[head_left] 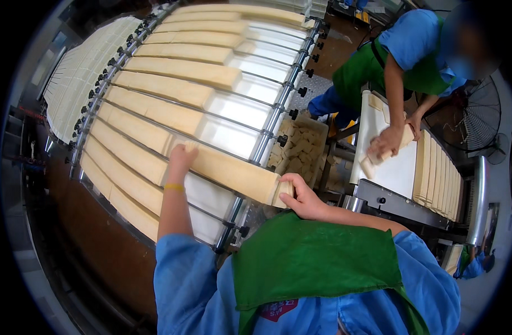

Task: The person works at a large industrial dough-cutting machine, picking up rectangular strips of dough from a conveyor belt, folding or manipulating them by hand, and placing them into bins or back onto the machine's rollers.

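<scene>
A long, thick, pale strip that looks like layered dough lies slantwise across a lane of the belt, its near right end reaching past the belt's edge rail. My left hand is closed on its far left end, where it meets another strip in the same lane. Around the near right end curls my right hand, thumb and fingers gripping the cut face. A yellow band circles my left wrist. Similar dough strips lie in parallel lanes beside it, between thin metal guide rods.
Black knobs line the metal rails across the white belt. A bin of cut dough pieces stands to the right. Beyond it, a co-worker in a green apron handles dough over another belt. A fan stands at far right.
</scene>
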Demonstrator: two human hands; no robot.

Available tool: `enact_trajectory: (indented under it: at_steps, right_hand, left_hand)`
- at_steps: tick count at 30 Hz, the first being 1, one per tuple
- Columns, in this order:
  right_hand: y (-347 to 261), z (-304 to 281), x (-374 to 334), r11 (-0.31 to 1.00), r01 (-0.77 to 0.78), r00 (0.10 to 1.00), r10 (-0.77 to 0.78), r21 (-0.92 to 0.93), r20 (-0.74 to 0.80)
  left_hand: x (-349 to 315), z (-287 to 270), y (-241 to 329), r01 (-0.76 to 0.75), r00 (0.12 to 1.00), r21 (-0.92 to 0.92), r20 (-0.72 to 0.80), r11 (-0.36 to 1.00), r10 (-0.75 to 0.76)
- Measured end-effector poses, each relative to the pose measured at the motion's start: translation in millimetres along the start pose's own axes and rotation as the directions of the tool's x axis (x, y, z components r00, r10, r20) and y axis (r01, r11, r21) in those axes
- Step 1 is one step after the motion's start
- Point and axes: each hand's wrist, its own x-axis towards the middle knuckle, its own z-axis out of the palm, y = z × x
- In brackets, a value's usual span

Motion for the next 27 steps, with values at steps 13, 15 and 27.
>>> enact_trajectory:
  at_steps: [13,15,27]
  right_hand:
    - [16.7,37.4,50.9,0.994,-0.035,0.999,0.035,0.103,0.007]
    - [3.2,45.0,68.0,0.973,-0.177,0.978,0.158,0.15,0.136]
    - [6.4,-12.6,43.0,0.846,-0.301,0.948,0.314,0.44,0.046]
  left_hand:
    - [-23.9,-25.6,8.4,-0.225,0.667,0.02,-0.726,0.974,0.169]
    - [-30.9,-44.3,12.9,-0.26,0.712,-0.492,-0.679,0.831,-0.179]
    - [-89.4,-42.2,57.3,0.121,0.991,-0.847,0.076,-0.518,0.108]
